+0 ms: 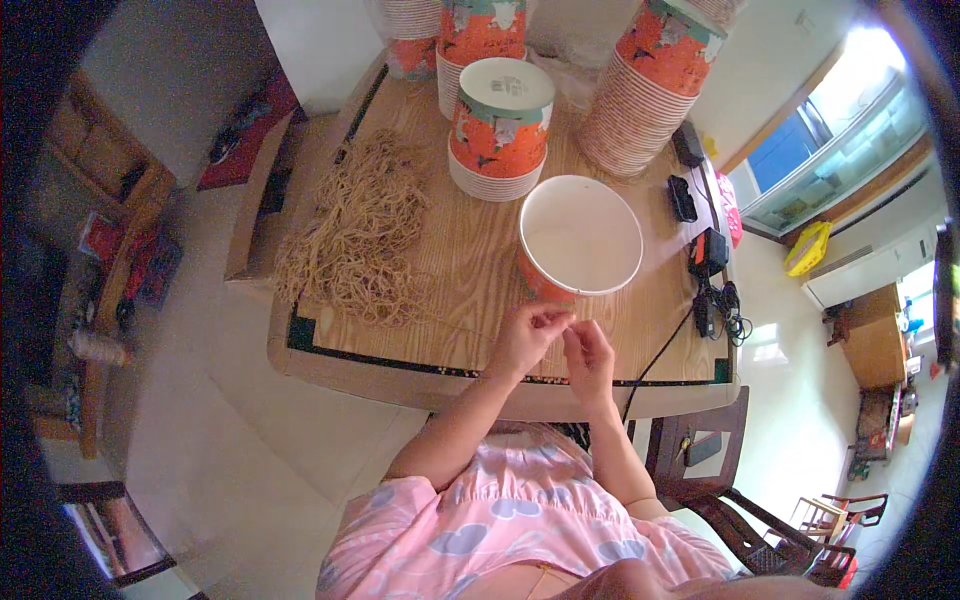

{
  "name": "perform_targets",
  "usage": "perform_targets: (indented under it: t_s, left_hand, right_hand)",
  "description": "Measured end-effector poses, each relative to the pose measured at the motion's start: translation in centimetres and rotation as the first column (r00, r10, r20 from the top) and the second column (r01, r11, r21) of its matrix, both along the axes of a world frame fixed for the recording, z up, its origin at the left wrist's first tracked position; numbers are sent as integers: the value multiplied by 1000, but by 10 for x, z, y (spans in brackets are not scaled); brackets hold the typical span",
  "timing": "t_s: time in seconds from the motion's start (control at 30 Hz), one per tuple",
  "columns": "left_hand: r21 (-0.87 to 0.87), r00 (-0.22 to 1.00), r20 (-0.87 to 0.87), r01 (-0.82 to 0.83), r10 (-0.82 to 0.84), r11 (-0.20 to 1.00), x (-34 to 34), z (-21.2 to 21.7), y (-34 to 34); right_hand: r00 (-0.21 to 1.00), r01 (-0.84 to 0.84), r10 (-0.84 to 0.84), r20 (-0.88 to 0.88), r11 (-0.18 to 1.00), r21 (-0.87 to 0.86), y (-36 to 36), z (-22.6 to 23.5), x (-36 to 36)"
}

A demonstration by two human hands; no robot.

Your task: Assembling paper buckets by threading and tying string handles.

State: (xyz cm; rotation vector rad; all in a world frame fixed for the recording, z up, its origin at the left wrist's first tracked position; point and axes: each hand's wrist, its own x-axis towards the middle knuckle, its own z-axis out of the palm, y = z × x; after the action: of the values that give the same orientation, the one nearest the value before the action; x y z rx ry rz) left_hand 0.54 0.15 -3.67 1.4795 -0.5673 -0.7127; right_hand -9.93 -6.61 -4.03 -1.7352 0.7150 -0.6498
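Note:
A white paper bucket (580,225) with an orange and green outside stands mouth up near the table's front edge. Just in front of its near rim, my left hand (530,340) and my right hand (589,357) meet with their fingertips pinched together. A thin strand of twine (452,323) runs from the tangled tan pile (355,230) on the left into my left hand. What lies between my right fingertips is too small to make out. Behind the bucket, a short stack of similar buckets (499,135) stands upside down.
Taller nested bucket stacks (640,95) stand at the back of the wooden table (465,270), partly under clear plastic. Along the right edge lie a black and orange device (708,252), bundled black cables (715,305) and a dark holder (682,199). A dark chair (700,450) stands at the front right.

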Motion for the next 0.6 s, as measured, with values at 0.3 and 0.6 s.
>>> perform_targets:
  t_s: [0.3,0.6]
  left_hand:
    - [-192,970,-205,-171,131,966,-1,0,-15]
    - [-223,943,-289,-234,165,946,3,6,-23]
  right_hand:
    - [998,-14,10,-70,999,-50,5,7,-3]
    - [996,-93,90,-29,984,-152,13,25,-11]
